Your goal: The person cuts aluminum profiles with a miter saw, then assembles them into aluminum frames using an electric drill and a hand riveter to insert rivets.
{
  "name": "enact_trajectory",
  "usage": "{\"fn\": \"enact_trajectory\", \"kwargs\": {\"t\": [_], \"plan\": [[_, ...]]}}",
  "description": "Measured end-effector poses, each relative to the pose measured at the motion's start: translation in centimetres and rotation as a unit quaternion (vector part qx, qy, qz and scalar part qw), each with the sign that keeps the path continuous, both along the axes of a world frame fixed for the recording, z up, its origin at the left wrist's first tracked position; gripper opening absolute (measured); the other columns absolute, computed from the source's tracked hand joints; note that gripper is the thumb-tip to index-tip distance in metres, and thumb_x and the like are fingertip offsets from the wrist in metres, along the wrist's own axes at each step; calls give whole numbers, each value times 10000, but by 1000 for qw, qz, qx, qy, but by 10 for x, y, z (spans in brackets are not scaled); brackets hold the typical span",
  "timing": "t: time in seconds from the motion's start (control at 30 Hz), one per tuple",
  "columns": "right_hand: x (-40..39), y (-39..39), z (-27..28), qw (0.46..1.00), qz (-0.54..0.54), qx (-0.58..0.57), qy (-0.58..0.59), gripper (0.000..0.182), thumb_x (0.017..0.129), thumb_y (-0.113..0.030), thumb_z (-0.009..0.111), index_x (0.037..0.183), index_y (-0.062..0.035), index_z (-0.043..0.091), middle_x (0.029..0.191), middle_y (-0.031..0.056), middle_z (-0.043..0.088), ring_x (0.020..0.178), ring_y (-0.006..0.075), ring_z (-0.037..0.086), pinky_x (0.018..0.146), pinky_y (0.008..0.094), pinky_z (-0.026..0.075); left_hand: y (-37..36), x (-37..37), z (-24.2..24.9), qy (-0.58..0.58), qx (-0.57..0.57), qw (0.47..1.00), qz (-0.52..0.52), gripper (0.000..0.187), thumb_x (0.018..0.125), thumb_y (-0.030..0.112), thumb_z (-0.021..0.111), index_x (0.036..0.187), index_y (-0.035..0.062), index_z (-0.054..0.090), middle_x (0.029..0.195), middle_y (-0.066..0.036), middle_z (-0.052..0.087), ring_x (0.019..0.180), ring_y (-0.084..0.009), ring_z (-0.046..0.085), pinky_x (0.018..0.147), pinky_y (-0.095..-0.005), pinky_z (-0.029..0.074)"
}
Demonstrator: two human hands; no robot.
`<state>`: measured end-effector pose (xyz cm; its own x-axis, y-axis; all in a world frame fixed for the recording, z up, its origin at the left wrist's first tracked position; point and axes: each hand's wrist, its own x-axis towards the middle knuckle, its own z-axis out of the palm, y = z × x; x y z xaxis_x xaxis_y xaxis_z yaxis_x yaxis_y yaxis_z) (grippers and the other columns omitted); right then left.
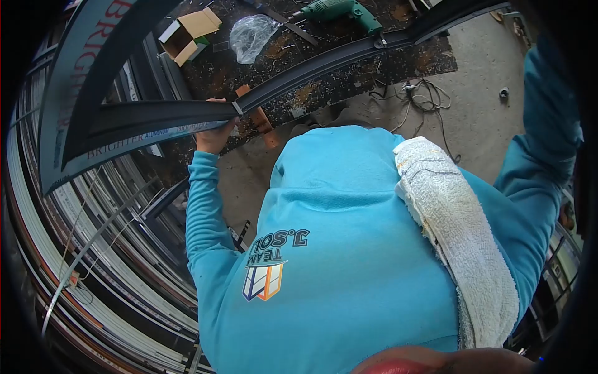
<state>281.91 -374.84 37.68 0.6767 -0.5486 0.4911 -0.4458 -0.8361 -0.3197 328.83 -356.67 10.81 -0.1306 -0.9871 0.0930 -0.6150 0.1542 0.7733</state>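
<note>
My left hand [213,136] is wrapped around a dark aluminum frame [165,114], close to a joint between two of its bars. Blue film printed "BRIGHTER ALUMINUM" covers some faces of this frame. One long bar [324,67] runs from the joint towards the upper right, over the workbench. Beneath the joint lies an orange-brown block [261,118]. My right arm, in a blue sleeve [542,137], reaches up along the right edge; the hand itself is out of sight.
A green power drill [339,12], a clear plastic bag [252,37] and an open cardboard box [190,37] lie on the dark, speckled workbench [293,96]. A tangled cable [423,96] is on the concrete floor. Long profiles [93,230] are stacked at left. A white towel [461,237] hangs over my shoulder.
</note>
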Motion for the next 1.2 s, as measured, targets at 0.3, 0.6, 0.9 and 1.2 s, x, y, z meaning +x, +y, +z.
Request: {"fn": "enact_trajectory", "kwargs": {"t": [0.3, 0.6, 0.9, 1.2], "plan": [[166, 95, -266, 982, 145, 122, -16, 452, 722, -111, 681, 1157, -125, 557, 1185, 123, 526, 1128, 314, 507, 953, 450, 413, 2, 2, -5, 46, 51, 997, 28, 358, 700, 21, 773, 1017, 38, 609, 1035, -86, 616, 911, -209, 621, 785, -334, 507], [223, 113, -363, 980, 61, 63, 181, 676, 775, -173, 606, 1412, -282, 408, 1490, 83, 343, 1344, 282, 356, 1129, 439, 236, -14, 2, 0, -29, -48, 997, -50, 306, 704, 58, 783, 968, 39, 630, 1043, -88, 607, 912, -225, 617, 798, -344, 493], [224, 117, -351, 966, 46, 118, 225, 732, 796, -125, 620, 1444, -328, 344, 1522, 54, 288, 1391, 265, 292, 1167, 437, 186, -11, 2, -22, -6, -47, 997, -53, 343, 709, 84, 784, 1007, 38, 620, 1067, -88, 596, 959, -241, 603, 835, -361, 480], [227, 115, -365, 983, 16, 98, 156, 584, 828, -185, 613, 1371, -336, 462, 1450, 39, 399, 1332, 238, 379, 1140, 416, 238, -9, 11, -66, -78, -33, 995, -49, 485, 671, 222, 829, 1067, 60, 599, 1048, -62, 584, 954, -240, 569, 897, -348, 433]]}}
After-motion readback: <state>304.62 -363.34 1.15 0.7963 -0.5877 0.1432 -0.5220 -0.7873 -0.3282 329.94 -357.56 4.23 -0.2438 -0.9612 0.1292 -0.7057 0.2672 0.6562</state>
